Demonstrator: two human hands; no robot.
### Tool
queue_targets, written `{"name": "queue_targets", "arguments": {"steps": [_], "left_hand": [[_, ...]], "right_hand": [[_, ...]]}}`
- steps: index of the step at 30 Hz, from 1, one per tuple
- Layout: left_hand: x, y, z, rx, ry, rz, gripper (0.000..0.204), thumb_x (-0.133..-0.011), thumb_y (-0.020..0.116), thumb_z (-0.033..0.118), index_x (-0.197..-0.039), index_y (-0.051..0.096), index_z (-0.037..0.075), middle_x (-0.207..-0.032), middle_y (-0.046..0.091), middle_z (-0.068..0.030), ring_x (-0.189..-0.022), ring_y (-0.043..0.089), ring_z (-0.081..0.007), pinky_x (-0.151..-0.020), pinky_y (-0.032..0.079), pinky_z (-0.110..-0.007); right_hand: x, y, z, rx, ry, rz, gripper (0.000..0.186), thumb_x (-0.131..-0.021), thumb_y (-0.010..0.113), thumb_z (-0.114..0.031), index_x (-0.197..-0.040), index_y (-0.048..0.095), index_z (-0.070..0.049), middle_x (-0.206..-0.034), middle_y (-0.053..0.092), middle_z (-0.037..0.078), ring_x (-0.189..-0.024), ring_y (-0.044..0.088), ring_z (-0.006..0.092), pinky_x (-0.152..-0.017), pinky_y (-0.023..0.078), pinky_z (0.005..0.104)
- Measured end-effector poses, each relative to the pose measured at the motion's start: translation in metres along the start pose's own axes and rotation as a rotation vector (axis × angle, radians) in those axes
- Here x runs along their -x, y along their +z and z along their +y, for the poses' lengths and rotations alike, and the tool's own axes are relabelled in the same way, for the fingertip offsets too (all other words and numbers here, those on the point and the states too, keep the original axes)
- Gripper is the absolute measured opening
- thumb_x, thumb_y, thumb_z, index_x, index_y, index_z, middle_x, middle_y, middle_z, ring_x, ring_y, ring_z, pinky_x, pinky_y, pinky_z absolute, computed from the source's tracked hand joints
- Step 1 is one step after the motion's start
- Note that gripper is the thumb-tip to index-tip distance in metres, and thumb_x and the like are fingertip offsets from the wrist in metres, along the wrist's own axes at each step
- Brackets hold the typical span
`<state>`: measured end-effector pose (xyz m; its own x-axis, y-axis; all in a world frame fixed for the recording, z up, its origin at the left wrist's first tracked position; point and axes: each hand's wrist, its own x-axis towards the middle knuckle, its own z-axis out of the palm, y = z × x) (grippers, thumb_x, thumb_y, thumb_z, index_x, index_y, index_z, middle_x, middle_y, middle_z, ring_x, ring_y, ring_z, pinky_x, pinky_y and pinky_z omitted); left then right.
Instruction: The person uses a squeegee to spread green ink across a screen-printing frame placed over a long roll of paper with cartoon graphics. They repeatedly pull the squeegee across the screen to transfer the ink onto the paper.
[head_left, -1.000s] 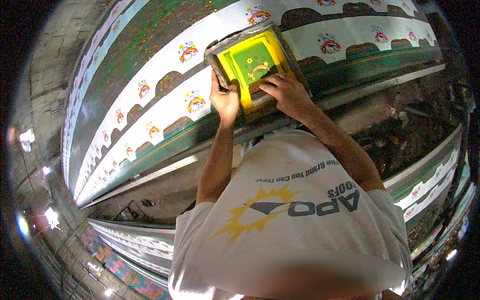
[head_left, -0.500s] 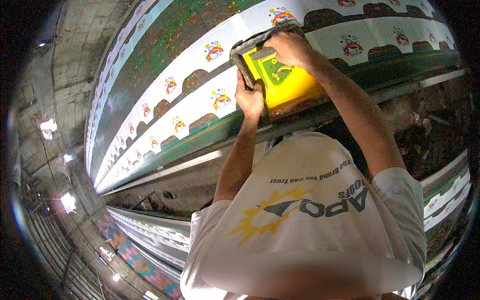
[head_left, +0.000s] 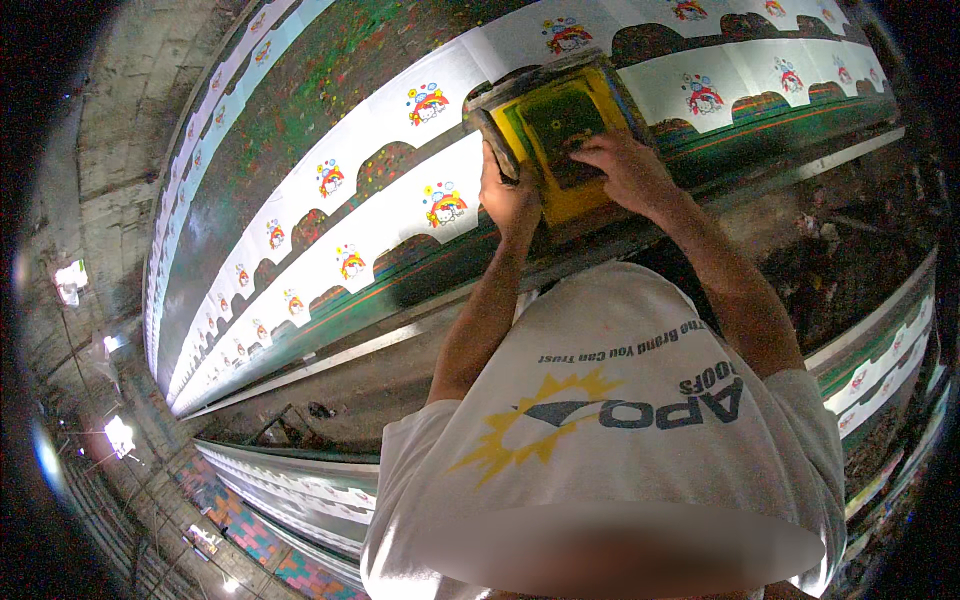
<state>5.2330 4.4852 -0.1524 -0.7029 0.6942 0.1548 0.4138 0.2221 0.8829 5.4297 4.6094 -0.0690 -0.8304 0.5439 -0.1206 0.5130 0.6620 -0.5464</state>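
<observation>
A screen-printing frame (head_left: 560, 213) with dark, stained edges and yellow ink on its mesh lies over the near row of printed white pieces. My left hand (head_left: 510, 195) is closed round the frame's left side. My right hand (head_left: 630, 175) is over the mesh, right of the dark window in its middle. Its fingers are curled together, pointing left; what they hold is too dark to make out. White pieces (head_left: 390, 215) beside the frame bear a small cartoon print with a rainbow and flowers.
A long, ink-spattered green table (head_left: 330, 95) carries rows of white pieces with scalloped cut-outs and curves away to the left. A pale rail (head_left: 330, 352) runs along its near edge. Behind me stand more tables (head_left: 290, 480) with white pieces. Lamps (head_left: 119, 437) shine at far left.
My right hand has moved from the frame's far side toward me and slightly right; the flat grey squeegee under it no longer shows. The mesh looks darker. My left hand keeps its grip.
</observation>
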Motion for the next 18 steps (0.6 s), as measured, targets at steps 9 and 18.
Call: {"name": "queue_targets", "arguments": {"steps": [9,18], "left_hand": [[0.001,0.0,-0.012,-0.049,0.085,-0.034,0.083,-0.089,0.082,0.011,-0.16,0.044,-0.006,-0.149,0.061,-0.0314,-0.139,0.061,-0.0431,-0.116,0.048,-0.047],[-0.001,0.0,0.012,0.027,-0.138,-0.003,0.086,-0.086,0.083,0.007,-0.162,0.045,-0.003,-0.138,0.072,-0.0233,-0.121,0.072,-0.0264,-0.103,0.057,-0.039]], "right_hand": [[0.025,0.017,-0.004,-0.006,0.069,0.054,0.056,-0.083,0.067,0.004,-0.136,0.074,-0.013,-0.134,0.07,0.012,-0.129,0.065,0.0337,-0.113,0.052,0.0441],[0.017,0.019,0.004,-0.019,0.014,0.036,0.053,-0.083,0.069,0.0,-0.134,0.074,-0.011,-0.131,0.071,0.011,-0.127,0.065,0.0337,-0.111,0.052,0.0455]]}}
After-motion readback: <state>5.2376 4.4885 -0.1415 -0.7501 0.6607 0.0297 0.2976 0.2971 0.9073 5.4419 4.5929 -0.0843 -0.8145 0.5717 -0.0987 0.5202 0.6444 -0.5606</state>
